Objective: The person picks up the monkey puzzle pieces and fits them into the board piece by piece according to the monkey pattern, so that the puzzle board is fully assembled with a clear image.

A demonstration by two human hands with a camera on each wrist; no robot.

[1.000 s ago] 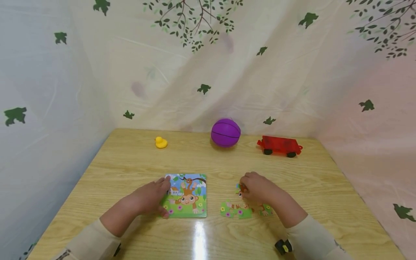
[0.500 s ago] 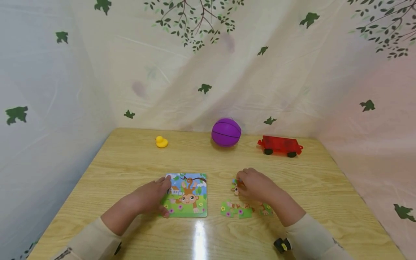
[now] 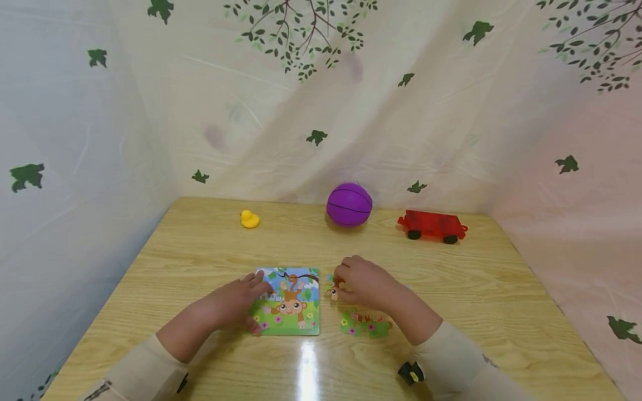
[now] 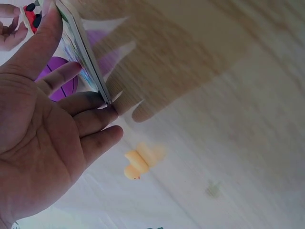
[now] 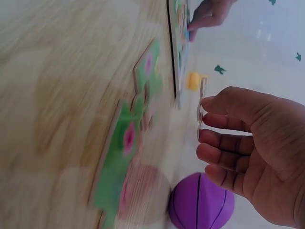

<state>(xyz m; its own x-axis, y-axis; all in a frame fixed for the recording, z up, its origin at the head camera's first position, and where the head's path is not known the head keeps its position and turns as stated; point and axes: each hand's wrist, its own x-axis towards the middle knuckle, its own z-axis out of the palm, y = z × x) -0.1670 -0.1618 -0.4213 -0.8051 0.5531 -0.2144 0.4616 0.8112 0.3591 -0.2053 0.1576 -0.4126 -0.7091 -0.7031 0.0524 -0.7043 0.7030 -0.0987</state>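
My left hand point(image 3: 236, 303) lies at the left side of a square monkey puzzle board point(image 3: 293, 324). In the left wrist view, its thumb and fingertips touch the edge of the board point(image 4: 90, 62), fingers mostly straight. Just right of the board, my right hand point(image 3: 365, 283) pinches joined jigsaw pieces point(image 3: 331, 292) showing part of a monkey's face. In the right wrist view these pieces point(image 5: 200, 117) appear edge-on between thumb and fingers, raised off the table. Below the right hand lie joined green jigsaw pieces point(image 3: 363, 324) with flowers; others behind the hand are mostly hidden.
Along the back of the wooden table point(image 3: 200, 250) stand a yellow rubber duck point(image 3: 249, 219), a purple ball point(image 3: 349, 205) and a red toy wagon point(image 3: 433, 224). Leaf-printed cloth point(image 3: 281, 133) hangs behind and at both sides.
My right hand has moved left with the jigsaw pieces, close to the board's right edge. My left index finger has shifted further over the board, which has stayed in place.
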